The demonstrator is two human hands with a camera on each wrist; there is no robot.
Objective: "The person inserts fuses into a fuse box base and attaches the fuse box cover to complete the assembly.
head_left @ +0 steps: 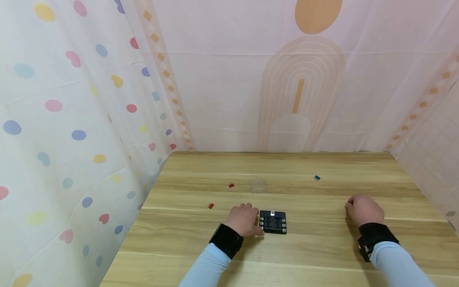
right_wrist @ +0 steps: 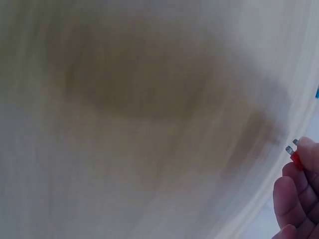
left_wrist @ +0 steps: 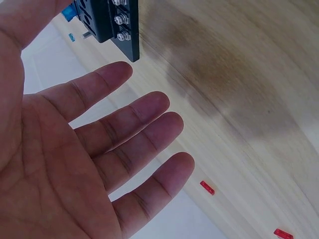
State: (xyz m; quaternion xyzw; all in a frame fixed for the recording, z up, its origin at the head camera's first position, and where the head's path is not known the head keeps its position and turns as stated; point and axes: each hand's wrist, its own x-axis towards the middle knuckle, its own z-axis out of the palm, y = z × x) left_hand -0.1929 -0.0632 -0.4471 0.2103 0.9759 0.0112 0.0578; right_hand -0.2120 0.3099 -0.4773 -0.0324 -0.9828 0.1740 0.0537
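A black fuse box with several metal screw terminals lies flat on the table, beside my left hand. That hand has its fingers spread and fairly straight; its thumb reaches to the box's near left corner, and I cannot tell whether it touches. In the left wrist view, something blue shows at the fuse box. My right hand, off to the right, pinches a red blade fuse between thumb and fingers, its two metal prongs sticking out. The head view hides that fuse.
Two red blade fuses lie left of and behind the box. A clear plastic cover sits behind it. Farther back on the right lies a blue blade fuse. Curtains hang along the wooden table's back and sides.
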